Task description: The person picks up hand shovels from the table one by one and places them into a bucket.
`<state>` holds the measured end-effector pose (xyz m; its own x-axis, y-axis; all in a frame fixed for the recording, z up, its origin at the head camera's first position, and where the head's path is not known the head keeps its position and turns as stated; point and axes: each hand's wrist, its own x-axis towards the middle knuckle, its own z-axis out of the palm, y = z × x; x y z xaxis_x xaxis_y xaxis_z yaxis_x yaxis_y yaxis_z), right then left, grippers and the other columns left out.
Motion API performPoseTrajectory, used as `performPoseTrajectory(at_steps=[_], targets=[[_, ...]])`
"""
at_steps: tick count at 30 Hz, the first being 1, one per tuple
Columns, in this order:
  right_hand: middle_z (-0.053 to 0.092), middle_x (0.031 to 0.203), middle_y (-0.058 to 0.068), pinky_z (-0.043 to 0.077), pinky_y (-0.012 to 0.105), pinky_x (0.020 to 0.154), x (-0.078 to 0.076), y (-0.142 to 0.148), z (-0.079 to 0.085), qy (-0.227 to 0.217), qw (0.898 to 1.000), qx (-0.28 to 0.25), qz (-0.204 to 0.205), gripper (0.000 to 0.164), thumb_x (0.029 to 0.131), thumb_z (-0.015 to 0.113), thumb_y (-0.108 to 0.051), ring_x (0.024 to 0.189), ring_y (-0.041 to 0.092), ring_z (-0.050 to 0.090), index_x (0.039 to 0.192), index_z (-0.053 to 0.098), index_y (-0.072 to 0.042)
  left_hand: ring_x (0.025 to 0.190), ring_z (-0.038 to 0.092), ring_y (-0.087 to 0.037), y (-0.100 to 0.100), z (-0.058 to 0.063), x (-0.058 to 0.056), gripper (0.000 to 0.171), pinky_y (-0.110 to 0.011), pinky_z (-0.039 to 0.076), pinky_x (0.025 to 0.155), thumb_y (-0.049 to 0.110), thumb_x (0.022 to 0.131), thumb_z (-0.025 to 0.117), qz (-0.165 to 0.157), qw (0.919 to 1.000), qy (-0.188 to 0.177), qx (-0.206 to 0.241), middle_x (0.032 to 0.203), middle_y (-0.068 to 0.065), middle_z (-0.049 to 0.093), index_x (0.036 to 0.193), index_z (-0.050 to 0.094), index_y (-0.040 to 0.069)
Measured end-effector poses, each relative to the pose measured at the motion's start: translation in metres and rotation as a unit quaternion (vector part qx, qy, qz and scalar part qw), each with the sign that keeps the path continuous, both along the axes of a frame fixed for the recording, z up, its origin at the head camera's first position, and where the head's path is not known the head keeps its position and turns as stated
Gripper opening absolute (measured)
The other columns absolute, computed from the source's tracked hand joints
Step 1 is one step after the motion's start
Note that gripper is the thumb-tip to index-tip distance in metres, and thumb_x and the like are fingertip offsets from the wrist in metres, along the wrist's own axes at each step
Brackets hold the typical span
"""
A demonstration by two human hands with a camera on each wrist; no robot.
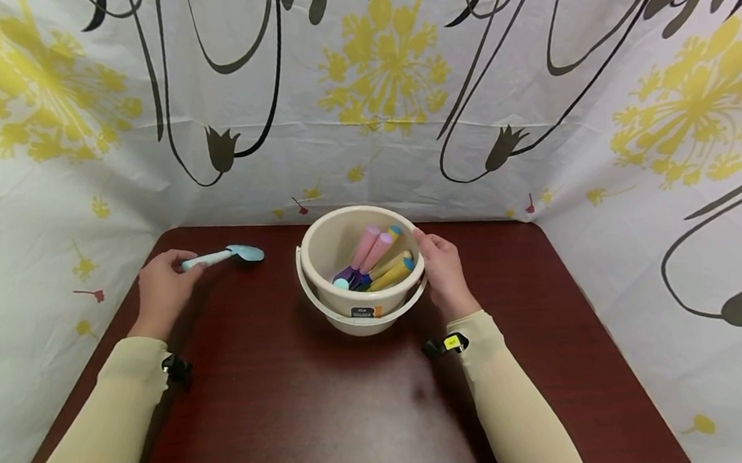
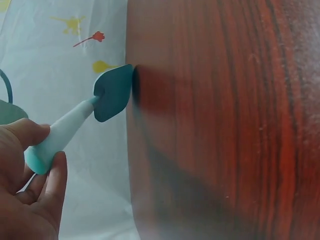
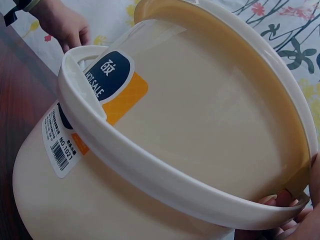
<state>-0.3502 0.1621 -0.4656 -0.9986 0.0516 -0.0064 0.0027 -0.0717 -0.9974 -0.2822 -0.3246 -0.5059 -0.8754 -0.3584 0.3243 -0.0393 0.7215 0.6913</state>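
Note:
My left hand pinches the pale handle of a small blue hand trowel between thumb and fingers, over the table's left side. In the left wrist view the trowel shows its flat, squarish teal blade near the table edge. My right hand grips the right rim of a cream bucket; in the right wrist view its fingertips curl at the rim near the bail handle. Inside the bucket lean several tools with pink handles and yellow handles. Their lower ends are partly hidden.
The bucket stands toward the back of a dark red wooden table. A white curtain with yellow and grey flower prints hangs behind and on both sides. The bucket's white bail hangs down at its front.

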Motion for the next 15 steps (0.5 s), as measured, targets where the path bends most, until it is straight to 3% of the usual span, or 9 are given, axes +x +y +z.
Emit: performPoseTrajectory(at_steps=[8,15], targets=[[0.067,0.077,0.001,0.053,0.024,0.053,-0.002,0.001,0.0,0.001,1.0,0.0,0.003,0.045,0.107,0.072,-0.046,0.06,0.009,0.063,0.095,0.07,-0.002,0.083,0.061,-0.024,-0.001,0.01,-0.001,0.034,-0.022,0.046,0.062,0.028,0.107,0.077,0.001,0.9999,0.0,0.016,0.111,-0.02,0.076,0.128,0.077,0.001],[0.068,0.078,0.001,0.053,0.024,0.054,-0.001,0.0,-0.001,0.001,1.0,-0.004,0.003,0.045,0.108,0.072,-0.045,0.062,0.01,0.064,0.097,0.069,-0.002,0.085,0.062,-0.021,0.002,0.023,-0.003,0.037,-0.022,0.045,0.063,0.032,0.108,0.075,0.002,0.9997,0.002,0.022,0.108,-0.02,0.076,0.132,0.078,0.003]])
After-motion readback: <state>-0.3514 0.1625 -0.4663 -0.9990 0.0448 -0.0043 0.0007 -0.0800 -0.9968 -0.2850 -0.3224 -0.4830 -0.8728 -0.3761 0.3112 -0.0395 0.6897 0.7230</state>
